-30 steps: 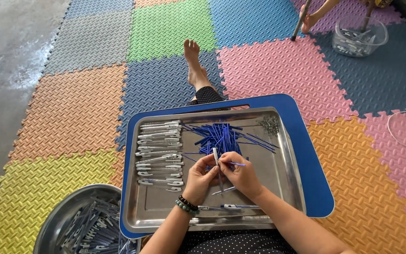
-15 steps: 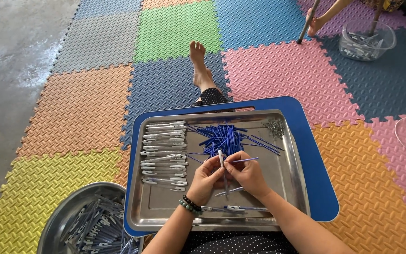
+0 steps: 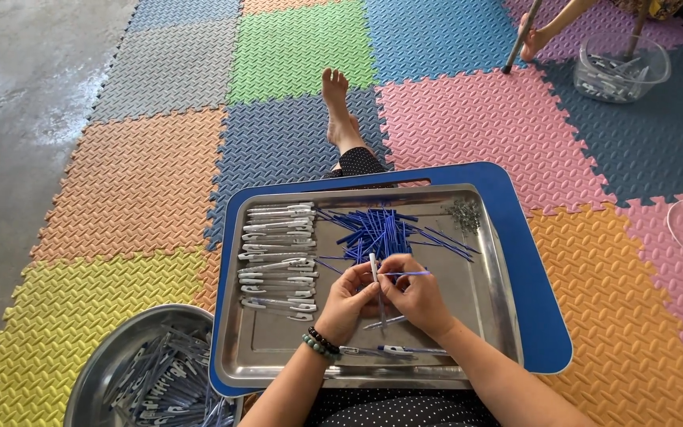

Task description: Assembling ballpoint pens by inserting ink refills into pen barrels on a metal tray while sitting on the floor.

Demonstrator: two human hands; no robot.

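Tray (image 3: 499, 316) sits on a lap board (image 3: 531, 261), under both hands. Left hand (image 3: 349, 300) & right hand (image 3: 416, 296) touch mid-tray. Pen barrels (image 3: 278, 257) in rows just left of hands; refill pile (image 3: 385, 229) just beyond; springs (image 3: 462, 213) far right corner. Bowl (image 3: 112, 372) of pens left, off board.

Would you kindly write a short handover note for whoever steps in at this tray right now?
Left hand pinches a white pen barrel, held upright over the steel tray.
Right hand holds a thin blue refill, lying level beside the barrel.
Blue refills are piled at the tray's far middle; small metal springs sit at its far right corner.
A row of white pen parts lines the tray's left side.
Two pens lie at the tray's near edge.
The metal bowl at lower left holds many more pens.
Left: the refill pile and the row.
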